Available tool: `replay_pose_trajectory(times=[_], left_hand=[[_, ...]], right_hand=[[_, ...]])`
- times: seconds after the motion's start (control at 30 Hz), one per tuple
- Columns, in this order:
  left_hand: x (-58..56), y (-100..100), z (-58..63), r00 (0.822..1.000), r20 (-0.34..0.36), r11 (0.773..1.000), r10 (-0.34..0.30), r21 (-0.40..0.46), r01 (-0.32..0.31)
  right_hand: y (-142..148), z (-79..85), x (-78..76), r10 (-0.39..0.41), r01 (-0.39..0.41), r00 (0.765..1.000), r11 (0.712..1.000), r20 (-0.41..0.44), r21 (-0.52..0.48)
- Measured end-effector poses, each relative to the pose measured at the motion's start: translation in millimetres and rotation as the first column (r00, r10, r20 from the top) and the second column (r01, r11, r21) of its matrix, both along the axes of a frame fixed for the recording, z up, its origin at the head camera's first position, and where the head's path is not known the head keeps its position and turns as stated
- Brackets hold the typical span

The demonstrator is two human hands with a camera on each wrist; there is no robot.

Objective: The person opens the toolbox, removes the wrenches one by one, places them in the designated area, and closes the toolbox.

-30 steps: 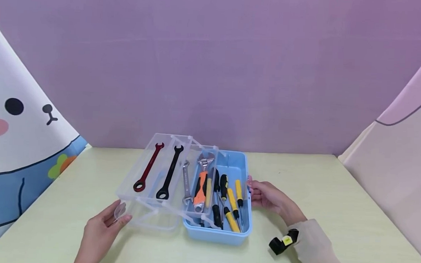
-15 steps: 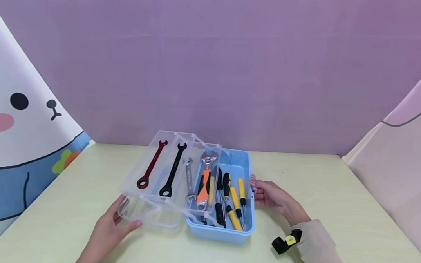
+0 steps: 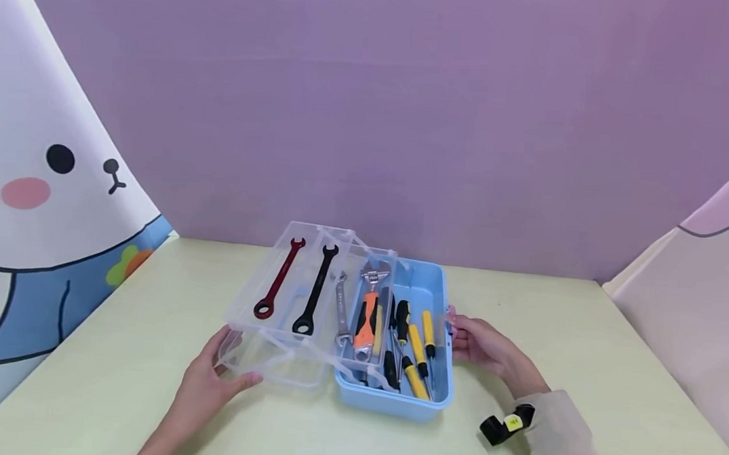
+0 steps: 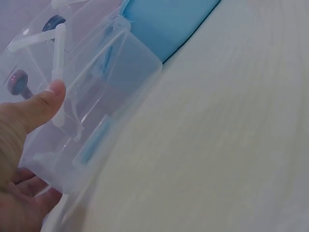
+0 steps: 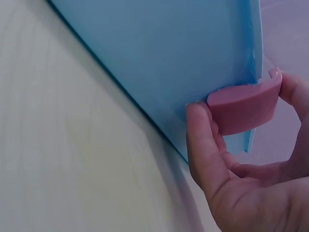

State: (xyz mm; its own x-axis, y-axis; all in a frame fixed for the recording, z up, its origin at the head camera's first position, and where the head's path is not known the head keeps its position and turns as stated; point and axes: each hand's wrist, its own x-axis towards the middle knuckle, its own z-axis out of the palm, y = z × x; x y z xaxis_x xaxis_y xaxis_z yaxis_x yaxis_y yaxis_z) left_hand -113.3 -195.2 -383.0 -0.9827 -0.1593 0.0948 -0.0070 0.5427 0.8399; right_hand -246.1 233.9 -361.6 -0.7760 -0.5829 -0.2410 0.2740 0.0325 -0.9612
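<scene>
A blue toolbox (image 3: 393, 404) stands open on the table, its clear lid (image 3: 273, 369) folded out to the left. Two clear trays hang on hinge arms above the lid and the box. My left hand (image 3: 211, 384) holds the lid's left end, with its fingers behind and the thumb in front. In the right wrist view, my right hand (image 5: 231, 179) pinches a pink latch (image 5: 244, 108) on the box's side. The trays carry a red wrench (image 3: 281, 275), a black wrench (image 3: 316, 290), a silver wrench (image 3: 340, 308) and an orange-handled adjustable wrench (image 3: 367, 319).
Several screwdrivers with yellow or black handles, such as a yellow-handled screwdriver (image 3: 417, 342), lie in the box's bottom. The pale table (image 3: 307, 428) reaches back to a purple backdrop (image 3: 406, 121). A cartoon-printed cloth (image 3: 66, 208) hangs at the left.
The whole scene has shifted rightward in the head view. My left fingers have slid further behind the lid's end, and the thumb has moved away from its corner. The right hand stays on the latch.
</scene>
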Motion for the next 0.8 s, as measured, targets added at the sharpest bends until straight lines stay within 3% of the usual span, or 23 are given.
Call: replay_pose_trajectory(times=[0.17,0.3,0.43,0.53,0.67,0.8], left_hand=[[1.2,-2,0.7,1.0,0.025,0.998,0.015,0.064,-0.017],[2.8,-2,2.0,1.0,0.01,0.995,0.025,0.099,-0.026],[2.7,0,2.0,0.999,-0.031,0.994,0.022,0.112,-0.018],[1.3,1,1.4,0.998,-0.061,0.994,0.009,0.111,-0.002],[1.8,2,1.4,0.998,-0.066,0.995,0.005,0.096,0.001],[6.1,-1,1.1,0.998,-0.053,0.997,0.015,0.082,-0.01]], right_hand=[[3,-0.2,2.9,-0.001,0.002,1.0,0.999,-0.018,0.042],[2,4.1,4.0,0.001,0.007,0.997,0.994,-0.074,0.108],[-1,13.1,8.5,-0.036,0.062,0.992,0.975,-0.124,0.213],[-5,23.6,12.6,-0.072,0.134,0.979,0.932,-0.191,0.337],[-9,43.3,14.8,-0.08,0.241,0.943,0.832,-0.323,0.5],[-13,65.4,12.6,-0.056,0.306,0.909,0.76,-0.412,0.574]])
